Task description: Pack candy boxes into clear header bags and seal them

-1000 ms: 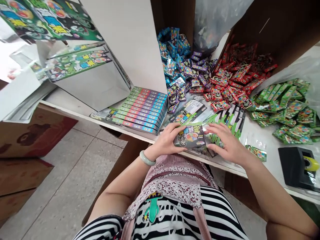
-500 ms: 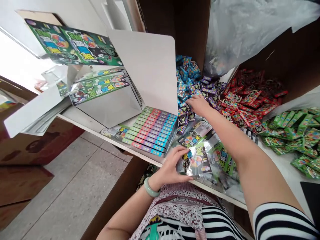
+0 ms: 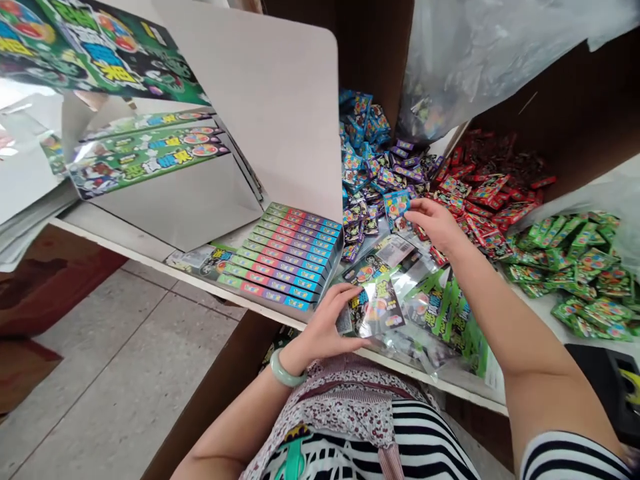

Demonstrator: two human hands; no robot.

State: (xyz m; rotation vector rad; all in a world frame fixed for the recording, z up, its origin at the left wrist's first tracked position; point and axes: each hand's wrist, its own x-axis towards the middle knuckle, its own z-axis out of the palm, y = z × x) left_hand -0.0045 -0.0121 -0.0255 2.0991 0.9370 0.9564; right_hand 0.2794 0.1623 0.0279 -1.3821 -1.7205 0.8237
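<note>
My left hand (image 3: 327, 321) grips a clear printed bag (image 3: 376, 310) at the near table edge, with more such bags (image 3: 440, 313) spread beside it. My right hand (image 3: 436, 223) is stretched forward and pinches a small blue packet (image 3: 395, 205) just above the heap of blue and purple packets (image 3: 367, 160). A jade bangle (image 3: 284, 373) sits on my left wrist.
An open display box with rows of colourful packs (image 3: 285, 257) lies left of my hands, its white lid (image 3: 270, 100) raised. Red packets (image 3: 487, 183) and green packets (image 3: 575, 267) are heaped on the right. A black tape dispenser (image 3: 615, 390) stands at the near right. Cardboard boxes line the back.
My right hand left the bag, reached forward to the blue and purple heap, and now holds a blue packet lifted from it. My left hand kept hold of the bag.
</note>
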